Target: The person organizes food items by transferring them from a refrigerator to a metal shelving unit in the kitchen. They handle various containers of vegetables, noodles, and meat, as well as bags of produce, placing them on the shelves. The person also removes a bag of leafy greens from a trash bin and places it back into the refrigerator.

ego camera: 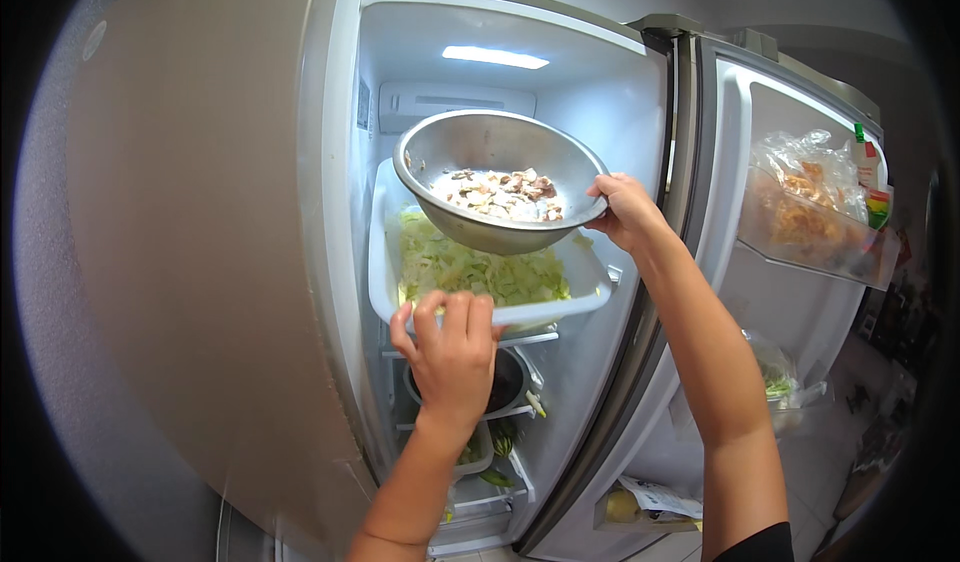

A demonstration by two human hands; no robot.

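My right hand (626,209) grips the right rim of a stainless steel bowl (487,142), with the thumb over the edge. Chopped pale and brownish food pieces (502,193) lie in the bottom of the bowl, which is tilted towards me. Behind and below it, a white plastic tub (380,262) of chopped light-green leafy vegetable (487,266) sits on the upper part of the open refrigerator. The fingers of my left hand (454,352) are curled over the tub's front rim. The bowl hides the tub's back part.
The open refrigerator door (795,292) at right has bagged food (810,194) in its top bin. On lower shelves stand a dark round pot (510,382), a clear container (480,453) and green vegetables (496,478). A large door panel (195,224) stands at left.
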